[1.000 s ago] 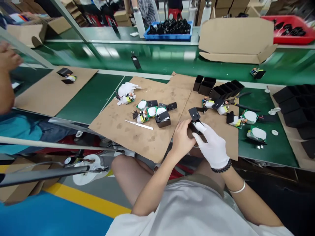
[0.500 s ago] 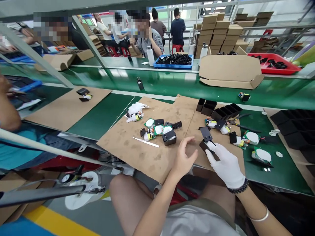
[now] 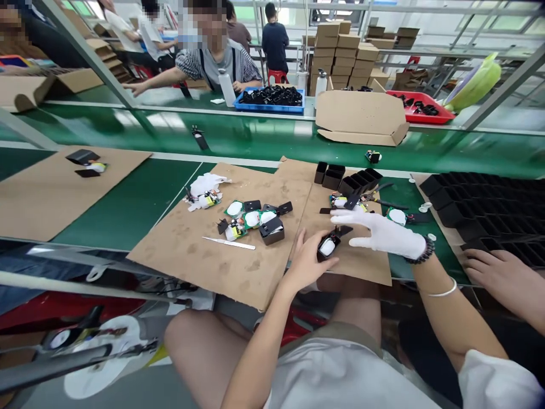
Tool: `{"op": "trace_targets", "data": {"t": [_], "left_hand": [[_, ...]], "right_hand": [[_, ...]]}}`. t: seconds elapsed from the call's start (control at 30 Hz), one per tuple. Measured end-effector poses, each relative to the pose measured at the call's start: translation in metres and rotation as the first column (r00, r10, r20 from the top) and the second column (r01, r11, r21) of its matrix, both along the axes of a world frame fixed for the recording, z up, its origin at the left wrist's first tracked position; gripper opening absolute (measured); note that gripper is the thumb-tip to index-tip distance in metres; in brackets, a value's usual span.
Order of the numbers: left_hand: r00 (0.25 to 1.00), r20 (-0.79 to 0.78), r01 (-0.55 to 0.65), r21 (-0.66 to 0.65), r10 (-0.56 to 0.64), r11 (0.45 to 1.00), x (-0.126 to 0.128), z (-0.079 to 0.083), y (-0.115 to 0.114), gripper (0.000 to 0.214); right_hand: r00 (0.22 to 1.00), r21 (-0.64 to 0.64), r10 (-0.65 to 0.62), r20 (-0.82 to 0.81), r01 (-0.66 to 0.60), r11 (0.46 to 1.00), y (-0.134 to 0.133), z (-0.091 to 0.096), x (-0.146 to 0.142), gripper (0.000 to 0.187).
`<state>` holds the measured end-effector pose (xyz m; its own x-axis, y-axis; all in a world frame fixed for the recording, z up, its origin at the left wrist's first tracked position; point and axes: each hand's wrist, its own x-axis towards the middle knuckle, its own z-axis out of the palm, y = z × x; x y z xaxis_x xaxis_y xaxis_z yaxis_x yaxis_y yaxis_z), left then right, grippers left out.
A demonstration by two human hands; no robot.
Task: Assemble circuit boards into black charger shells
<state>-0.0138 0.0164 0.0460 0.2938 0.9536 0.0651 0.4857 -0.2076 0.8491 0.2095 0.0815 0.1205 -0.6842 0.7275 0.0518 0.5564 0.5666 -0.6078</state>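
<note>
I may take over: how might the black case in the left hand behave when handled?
The black case is probably stiff, its walls looking straight. The black plate jutting past it might catch, and the white piece showing inside could shift.

- Grips with the bare left hand (image 3: 307,258), right of the frame's centre, thumb stretched rightward and fingers curled.
- Slants the bare left forearm (image 3: 259,341) up and rightward from the bottom edge, middle of the frame.
- Holds the white-gloved right hand (image 3: 381,232) spread, farther right and slightly higher, back uppermost, fingers pointing left, thumb parted below them.
- Wears a black beaded bracelet (image 3: 427,250) at the right wrist.
- Angles the right forearm (image 3: 462,318) down toward the lower right.
</note>
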Motion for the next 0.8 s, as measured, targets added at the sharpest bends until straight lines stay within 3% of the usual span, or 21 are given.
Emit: {"op": "trace_targets", "data": {"t": [0.17,0.3,0.43,0.53,0.63,0.8], "left_hand": [[0.970,0.027,0.242,-0.118,-0.241,0.963,-0.017,0.003,0.002,0.093],[0.952,0.080,0.304,-0.200,-0.294,0.931,-0.023,0.000,0.004,0.088],[0.957,0.063,0.288,-0.075,-0.284,0.955,-0.013,-0.004,0.001,0.082],[0.983,0.050,0.176,0.030,-0.177,0.984,0.003,-0.007,-0.004,0.076],[0.996,0.053,-0.083,0.097,0.078,0.992,0.024,-0.011,-0.009,0.066],[0.916,0.050,-0.396,0.251,0.397,0.883,0.056,-0.018,-0.011,0.051]], "right_hand": [[0.994,-0.152,-0.085,-0.072,0.073,0.986,0.002,-0.008,-0.003,0.039],[0.991,-0.162,-0.080,-0.104,0.063,0.985,-0.011,-0.006,-0.003,0.046],[0.984,-0.101,-0.112,-0.138,0.098,0.990,-0.020,-0.009,-0.004,0.035],[0.968,-0.093,-0.172,-0.184,0.157,0.983,-0.026,-0.013,-0.007,0.029],[0.925,-0.069,-0.293,-0.240,0.285,0.956,-0.037,-0.016,-0.013,0.025],[0.814,0.091,-0.504,-0.290,0.547,0.832,-0.061,-0.026,-0.032,0.018]]}}
